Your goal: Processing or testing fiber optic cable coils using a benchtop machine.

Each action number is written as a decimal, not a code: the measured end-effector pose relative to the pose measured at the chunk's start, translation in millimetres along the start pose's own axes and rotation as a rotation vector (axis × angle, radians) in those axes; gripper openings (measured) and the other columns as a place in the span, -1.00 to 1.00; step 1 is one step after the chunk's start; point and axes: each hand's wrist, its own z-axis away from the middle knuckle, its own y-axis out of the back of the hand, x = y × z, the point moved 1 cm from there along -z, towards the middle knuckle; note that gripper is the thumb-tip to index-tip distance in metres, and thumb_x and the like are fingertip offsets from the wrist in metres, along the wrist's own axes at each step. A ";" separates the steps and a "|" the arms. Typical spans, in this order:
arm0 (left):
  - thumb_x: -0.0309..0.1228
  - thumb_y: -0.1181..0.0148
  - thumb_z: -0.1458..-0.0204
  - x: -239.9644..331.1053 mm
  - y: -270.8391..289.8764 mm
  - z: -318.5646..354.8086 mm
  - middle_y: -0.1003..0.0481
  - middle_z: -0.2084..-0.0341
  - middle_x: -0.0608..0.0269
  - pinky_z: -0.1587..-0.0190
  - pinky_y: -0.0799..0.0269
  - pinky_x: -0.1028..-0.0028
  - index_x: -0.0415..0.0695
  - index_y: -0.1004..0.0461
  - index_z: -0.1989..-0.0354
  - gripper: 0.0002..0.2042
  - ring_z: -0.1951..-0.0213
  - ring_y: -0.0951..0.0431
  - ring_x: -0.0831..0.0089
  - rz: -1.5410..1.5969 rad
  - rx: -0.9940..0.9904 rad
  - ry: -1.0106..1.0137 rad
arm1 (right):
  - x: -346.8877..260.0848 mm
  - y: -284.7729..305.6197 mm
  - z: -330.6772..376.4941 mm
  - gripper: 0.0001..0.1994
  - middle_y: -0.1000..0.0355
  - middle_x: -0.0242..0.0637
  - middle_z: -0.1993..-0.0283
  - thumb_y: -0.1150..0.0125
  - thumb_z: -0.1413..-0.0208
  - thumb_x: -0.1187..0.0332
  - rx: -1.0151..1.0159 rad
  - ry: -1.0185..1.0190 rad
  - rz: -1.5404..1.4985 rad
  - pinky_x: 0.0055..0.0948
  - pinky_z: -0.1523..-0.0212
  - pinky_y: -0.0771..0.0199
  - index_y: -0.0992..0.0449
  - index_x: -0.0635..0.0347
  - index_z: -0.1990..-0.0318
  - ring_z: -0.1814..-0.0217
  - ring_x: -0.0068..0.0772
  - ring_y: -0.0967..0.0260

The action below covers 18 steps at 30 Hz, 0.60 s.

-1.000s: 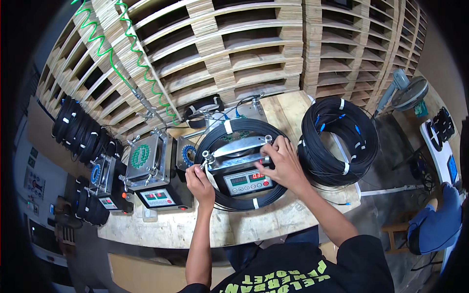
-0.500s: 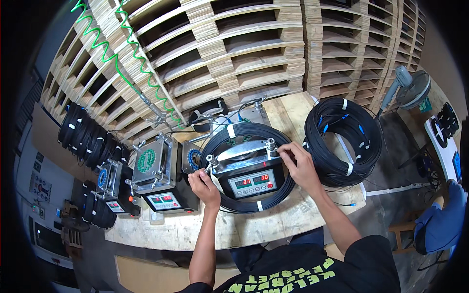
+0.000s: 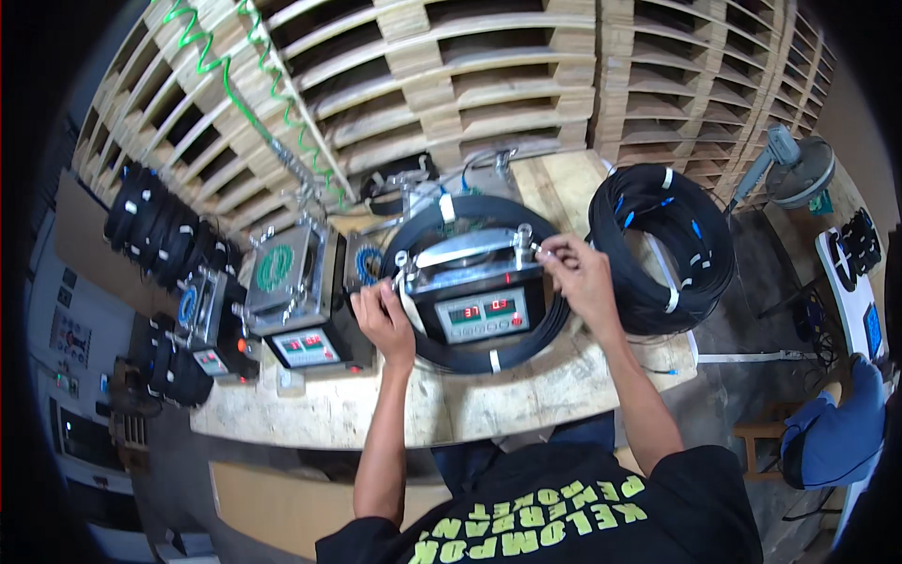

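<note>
A metal winding machine (image 3: 474, 287) with a small red-digit display panel stands near the middle of the wooden bench (image 3: 526, 395), and a black cable coil (image 3: 489, 352) lies looped around it, bound with white ties. The left hand (image 3: 383, 320) rests at the machine's left side, its grip closed on the coil's edge there. The right hand (image 3: 578, 273) is at the machine's upper right corner, its fingers pinched on a small metal knob or clamp; what exactly they pinch is too small to tell.

Just left of the machine stands a second winding machine (image 3: 291, 301) of the same kind, touching or nearly touching the coil, and a third, smaller unit (image 3: 211, 324) sits further left at the bench's end. To the right, a large bundle of black cable (image 3: 662, 244) lies on the bench, close beside the right forearm. A green spiral hose (image 3: 244, 94) hangs down at the far left. Stacked wooden pallets (image 3: 489, 85) wall off the far side directly behind the bench.

More black coils (image 3: 155, 226) hang on the left. The bench's near edge runs just in front of the person's body. Open floor shows only to the right, where a fan (image 3: 799, 169) and a blue stool (image 3: 832, 437) stand.
</note>
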 end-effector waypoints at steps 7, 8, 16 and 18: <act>-0.36 -0.11 -0.28 -10.0 34.5 -11.8 -0.43 0.23 0.12 -0.02 -0.27 0.25 -0.20 -0.53 0.08 -0.81 0.12 -0.37 0.20 -0.006 -0.058 0.108 | 40.0 13.0 21.8 -0.63 -0.26 -0.45 0.29 -0.38 -0.14 0.41 0.177 0.151 0.126 -0.63 0.41 -0.21 -0.51 0.22 -0.09 0.40 -0.68 -0.13; -0.36 -0.07 -0.30 -16.3 38.4 -13.1 -0.44 0.19 0.11 -0.06 -0.24 0.22 -0.21 -0.52 0.06 -0.79 0.05 -0.36 0.16 -0.019 -0.057 0.148 | 40.2 12.9 22.7 -0.61 -0.27 -0.41 0.22 -0.38 -0.13 0.42 0.201 0.189 0.196 -0.63 0.39 -0.21 -0.50 0.21 -0.11 0.36 -0.67 -0.14; -0.49 -0.18 -0.22 -33.6 35.2 -41.9 -0.44 0.24 0.11 0.18 -0.45 0.41 -0.17 -0.56 0.00 -0.80 0.34 -0.50 0.34 0.113 -0.456 0.195 | 43.4 22.7 -13.9 -0.71 -0.45 -0.28 0.05 -0.08 -0.36 0.38 0.097 0.168 -0.006 -0.56 0.04 -0.41 -0.51 0.25 -0.15 0.08 -0.57 -0.40; -0.49 -0.19 -0.23 -43.7 30.3 -48.9 -0.49 0.27 0.21 0.19 -0.44 0.45 -0.18 -0.56 -0.01 -0.79 0.32 -0.50 0.44 0.142 -0.483 0.242 | 33.9 24.1 -31.3 -0.70 -0.50 -0.26 -0.02 -0.06 -0.39 0.34 0.068 0.178 0.010 -0.53 -0.07 -0.41 -0.51 0.27 -0.16 -0.02 -0.55 -0.42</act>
